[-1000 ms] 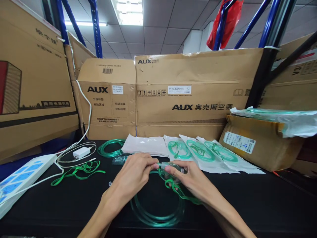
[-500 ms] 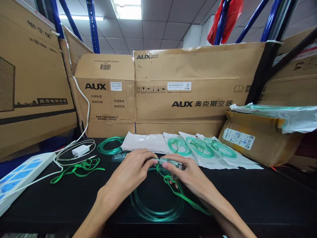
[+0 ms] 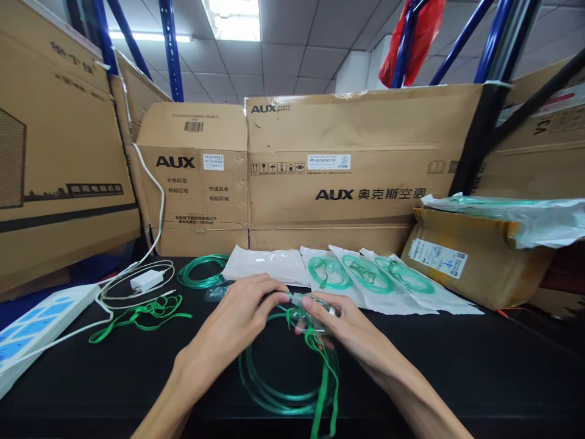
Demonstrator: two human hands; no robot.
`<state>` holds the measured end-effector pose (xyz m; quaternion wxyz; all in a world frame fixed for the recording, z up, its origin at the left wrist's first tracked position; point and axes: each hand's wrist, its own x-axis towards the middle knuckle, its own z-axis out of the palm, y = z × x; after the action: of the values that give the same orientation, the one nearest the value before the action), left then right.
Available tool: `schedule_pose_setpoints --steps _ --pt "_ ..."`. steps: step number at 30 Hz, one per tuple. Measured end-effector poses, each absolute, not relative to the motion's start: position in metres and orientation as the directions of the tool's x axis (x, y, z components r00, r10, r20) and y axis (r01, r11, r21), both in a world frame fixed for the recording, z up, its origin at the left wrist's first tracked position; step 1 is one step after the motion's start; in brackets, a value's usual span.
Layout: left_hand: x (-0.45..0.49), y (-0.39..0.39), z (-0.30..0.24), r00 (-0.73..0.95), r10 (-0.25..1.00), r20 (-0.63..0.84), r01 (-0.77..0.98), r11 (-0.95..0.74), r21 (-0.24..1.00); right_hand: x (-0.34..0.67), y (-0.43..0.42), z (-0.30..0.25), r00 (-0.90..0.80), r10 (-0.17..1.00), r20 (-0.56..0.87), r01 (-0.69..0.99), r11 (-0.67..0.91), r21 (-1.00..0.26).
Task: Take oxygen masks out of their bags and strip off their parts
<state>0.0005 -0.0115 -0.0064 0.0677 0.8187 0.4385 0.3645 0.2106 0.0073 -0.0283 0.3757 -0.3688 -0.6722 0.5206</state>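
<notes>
My left hand [image 3: 233, 326] and my right hand [image 3: 340, 326] meet over the black table [image 3: 457, 366]. Both pinch a clear oxygen mask [image 3: 307, 310] and its small connector between the fingertips. A green elastic strap [image 3: 325, 384] hangs down from the mask toward the table's near edge. A coil of green tubing [image 3: 274, 393] lies on the table under my hands. Part of the mask is hidden behind my right fingers.
Sealed packets with green masks [image 3: 365, 277] and a white pouch [image 3: 267, 265] lie just beyond my hands. Another green tubing coil [image 3: 201, 271], a loose green strap [image 3: 146, 311], a white charger [image 3: 146, 280] and a power strip [image 3: 31, 329] lie left. Cardboard boxes [image 3: 347, 158] wall the back; an open carton [image 3: 475, 262] stands right.
The green strap has swung from trailing to the right to hanging straight down toward me. My hands stay together on the mask, shifted slightly.
</notes>
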Motion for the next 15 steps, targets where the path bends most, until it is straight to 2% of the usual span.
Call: schedule_pose_setpoints --steps 7,15 --pt "-0.0010 -0.0105 -0.0078 0.351 0.761 0.546 0.654 -0.616 0.439 0.2095 0.0086 -0.0307 -0.439 0.889 0.134 0.006 0.152 -0.988" --pt "-0.0026 -0.0092 -0.0061 0.322 0.744 0.586 0.647 -0.625 0.438 0.2136 0.0116 -0.0337 -0.516 0.851 0.094 -0.141 0.024 -0.990"
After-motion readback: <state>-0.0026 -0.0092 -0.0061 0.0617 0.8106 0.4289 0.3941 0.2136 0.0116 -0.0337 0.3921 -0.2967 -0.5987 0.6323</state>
